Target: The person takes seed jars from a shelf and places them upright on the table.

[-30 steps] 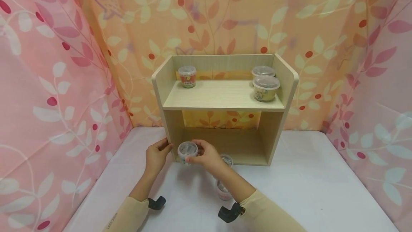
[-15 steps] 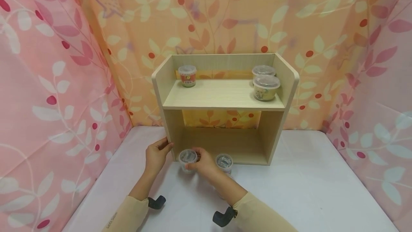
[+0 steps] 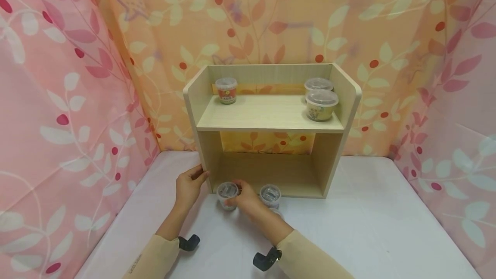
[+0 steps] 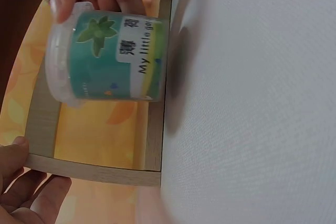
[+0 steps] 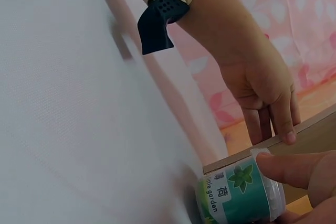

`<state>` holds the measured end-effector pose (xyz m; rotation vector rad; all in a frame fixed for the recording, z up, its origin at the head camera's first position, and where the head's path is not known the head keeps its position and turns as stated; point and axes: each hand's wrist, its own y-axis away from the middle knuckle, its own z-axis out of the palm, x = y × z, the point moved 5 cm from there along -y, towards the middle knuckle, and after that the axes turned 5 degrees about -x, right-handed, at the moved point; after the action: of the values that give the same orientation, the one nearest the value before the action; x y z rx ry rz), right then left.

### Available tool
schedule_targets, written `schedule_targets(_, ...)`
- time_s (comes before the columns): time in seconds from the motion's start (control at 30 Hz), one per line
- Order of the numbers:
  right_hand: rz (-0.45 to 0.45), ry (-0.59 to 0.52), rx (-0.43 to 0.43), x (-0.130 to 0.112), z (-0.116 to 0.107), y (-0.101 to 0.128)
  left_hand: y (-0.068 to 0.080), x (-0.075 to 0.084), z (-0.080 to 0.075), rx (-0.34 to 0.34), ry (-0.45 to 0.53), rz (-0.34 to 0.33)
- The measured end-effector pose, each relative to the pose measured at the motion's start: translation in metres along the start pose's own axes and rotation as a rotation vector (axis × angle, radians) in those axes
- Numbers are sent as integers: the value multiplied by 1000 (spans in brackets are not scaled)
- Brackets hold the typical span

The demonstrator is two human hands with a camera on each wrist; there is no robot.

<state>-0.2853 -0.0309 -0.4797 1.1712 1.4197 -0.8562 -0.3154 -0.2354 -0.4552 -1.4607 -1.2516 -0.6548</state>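
- Nearby, two beige sleeves (image 3: pixel 153 257) come in over the white tabletop (image 3: pixel 387 227), a black bracket (image 3: pixel 265 258) at the right cuff.
- Beyond that, a half-hidden cup (image 3: pixel 277 213) stands beside the right forearm, which covers most of it; only part of its lid shows.
- The right hand (image 3: pixel 245 196) pinches the teal cup (image 4: pixel 113 56) near its lid, thumb on one side and fingers on the other.
- That cup is lid up, in front of the shelf's left front corner; whether its base touches the tabletop I cannot tell. Its label carries a green leaf and "My little garden".
- To its right, just before the shelf's front edge, stands a clear-lidded cup (image 3: pixel 270 196).
- The left hand (image 3: pixel 190 187) pinches the front edge of the shelf's left side panel between thumb and fingers.
- The wooden shelf (image 3: pixel 271 129) stands toward the tabletop's far edge.
- On its upper board, a red cup (image 3: pixel 227 94) sits near the back left corner; a front tub (image 3: pixel 321 110) is by the right side, partly covering a rear tub (image 3: pixel 318 83).
- Farthest back hangs an orange leaf-patterned curtain (image 3: pixel 252 16).
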Motion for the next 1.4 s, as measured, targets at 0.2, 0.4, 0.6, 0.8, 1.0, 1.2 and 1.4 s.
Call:
schedule_targets(0.2,24,11,-3,3,1,1,0,1,0,-7,9,-17)
schedule_targets(0.4,27,15,-17,3,1,1,1,1,1,-13,7,-15)
schedule_targets(0.6,20,10,-25,0,1,0,0,1,0,2,-14,-12)
schedule_targets(0.8,7,48,-18,0,1,1,-1,-2,0,2,-14,-21)
schedule_targets(1.0,5,66,-13,2,0,2,-1,-3,2,-8,-12,-18)
schedule_targets(1.2,5,96,-26,-4,-1,4,-1,-4,1,-15,5,-19)
schedule_targets(1.4,-58,90,-43,-20,-5,11,-1,-4,0,-4,-17,-13)
